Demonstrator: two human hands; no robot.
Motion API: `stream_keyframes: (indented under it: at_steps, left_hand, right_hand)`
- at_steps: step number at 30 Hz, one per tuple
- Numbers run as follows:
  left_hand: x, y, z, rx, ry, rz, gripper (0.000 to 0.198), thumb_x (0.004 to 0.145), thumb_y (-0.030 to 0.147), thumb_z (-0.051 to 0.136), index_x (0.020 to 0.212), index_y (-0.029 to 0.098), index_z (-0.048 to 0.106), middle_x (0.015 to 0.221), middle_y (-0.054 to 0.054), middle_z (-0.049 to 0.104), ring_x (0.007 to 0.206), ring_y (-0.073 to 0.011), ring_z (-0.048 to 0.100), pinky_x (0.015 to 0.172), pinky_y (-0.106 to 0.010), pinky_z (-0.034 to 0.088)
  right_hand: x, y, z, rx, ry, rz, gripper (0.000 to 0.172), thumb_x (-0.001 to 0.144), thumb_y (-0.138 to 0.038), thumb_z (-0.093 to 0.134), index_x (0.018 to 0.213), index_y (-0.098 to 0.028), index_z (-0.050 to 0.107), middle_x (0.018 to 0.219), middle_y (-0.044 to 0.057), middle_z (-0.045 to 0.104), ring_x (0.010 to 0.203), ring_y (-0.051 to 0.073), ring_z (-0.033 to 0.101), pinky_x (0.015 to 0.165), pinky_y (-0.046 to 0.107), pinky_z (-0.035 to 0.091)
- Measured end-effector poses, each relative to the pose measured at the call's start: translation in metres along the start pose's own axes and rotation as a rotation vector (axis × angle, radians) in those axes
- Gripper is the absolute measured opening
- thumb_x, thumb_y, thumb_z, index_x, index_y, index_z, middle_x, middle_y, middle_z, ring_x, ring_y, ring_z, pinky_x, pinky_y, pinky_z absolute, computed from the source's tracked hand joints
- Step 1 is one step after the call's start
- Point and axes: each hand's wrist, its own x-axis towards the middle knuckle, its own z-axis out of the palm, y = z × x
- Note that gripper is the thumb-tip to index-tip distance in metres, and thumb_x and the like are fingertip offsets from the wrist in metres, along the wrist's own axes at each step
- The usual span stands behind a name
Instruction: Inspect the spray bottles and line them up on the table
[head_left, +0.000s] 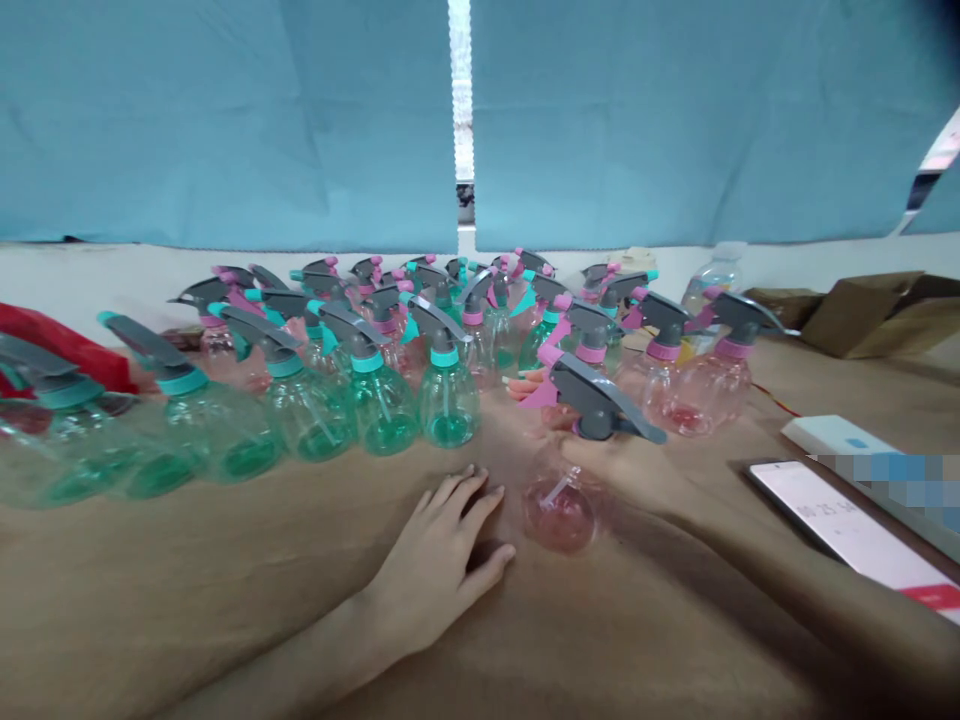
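Observation:
My left hand (442, 560) lies flat on the brown cloth with its fingers spread, open and holding nothing. Its fingertips rest just left of a clear pink spray bottle (559, 515). That bottle tilts toward me and carries a grey trigger head (600, 400) with a pink lever. My right hand (607, 455) is wrapped round the bottle's neck below the trigger head, and its fingertips show at the far side. A row of green spray bottles (382, 405) stands to the left. More pink bottles (697, 385) stand to the right.
Several spray bottles crowd the table's back half. A phone (847, 530) and a white box (862, 445) lie at the right, with cardboard boxes (862, 310) and a plastic water bottle (712, 280) behind. A red bag (60, 345) sits at the far left. A blue curtain (225, 120) hangs behind.

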Motion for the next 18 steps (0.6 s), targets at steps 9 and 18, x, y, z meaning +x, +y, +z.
stream_keyframes:
  at_steps: [9,18]
  left_hand:
    - [0.000,-0.001,0.001,0.010,0.000,0.010,0.047,0.092,0.041,0.050,0.131,0.016,0.046,0.139,-0.013,0.043,0.127,-0.0291,0.037,0.101,-0.047,0.034]
    - [0.000,0.001,0.000,0.010,0.005,0.004,0.046,0.091,0.041,0.050,0.131,0.017,0.047,0.139,-0.012,0.044,0.127,-0.0293,0.038,0.100,-0.047,0.035]
  right_hand:
    - [-0.001,-0.009,-0.002,0.043,-0.001,0.007,0.005,0.062,-0.025,0.053,0.059,-0.024,0.049,0.059,-0.001,0.058,0.060,0.018,0.059,0.055,0.029,0.049]
    - [0.001,0.003,0.001,0.047,-0.003,-0.009,0.003,0.066,-0.026,0.055,0.065,-0.024,0.054,0.065,-0.001,0.062,0.065,0.018,0.061,0.062,0.031,0.050]
